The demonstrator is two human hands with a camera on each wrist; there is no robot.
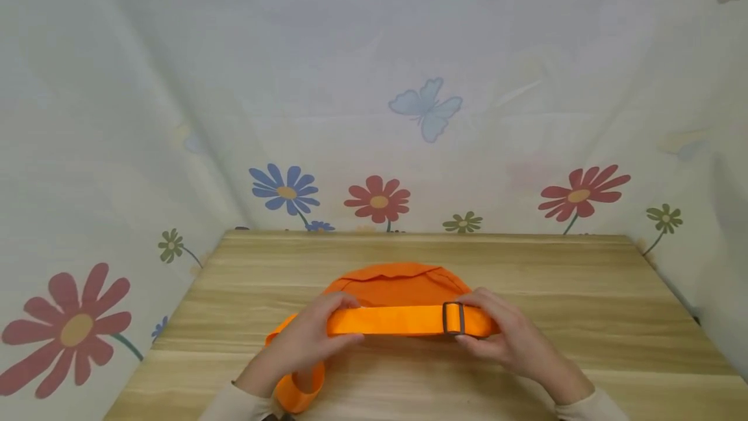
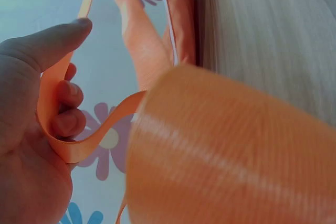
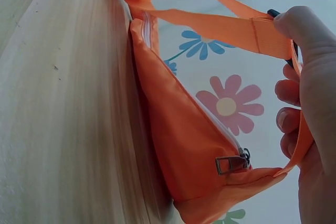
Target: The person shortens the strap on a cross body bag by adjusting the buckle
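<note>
An orange waist bag (image 1: 403, 286) lies on the table behind its webbing strap (image 1: 386, 321), which is stretched level between the two hands. My left hand (image 1: 310, 335) pinches the strap between thumb and fingers. To the right, my right hand (image 1: 517, 336) grips the strap at its dark slider buckle (image 1: 453, 318), the thumb on the buckle's edge. A loose strap loop (image 1: 300, 395) hangs below the left wrist and looms large in the left wrist view. The right wrist view shows the bag's side, with a metal zipper pull (image 3: 230, 164) at the near end of a white zipper.
The wooden table (image 1: 555, 278) reaches back to a pale cloth backdrop (image 1: 327, 83) printed with flowers and butterflies. That cloth also rises along the left and right sides.
</note>
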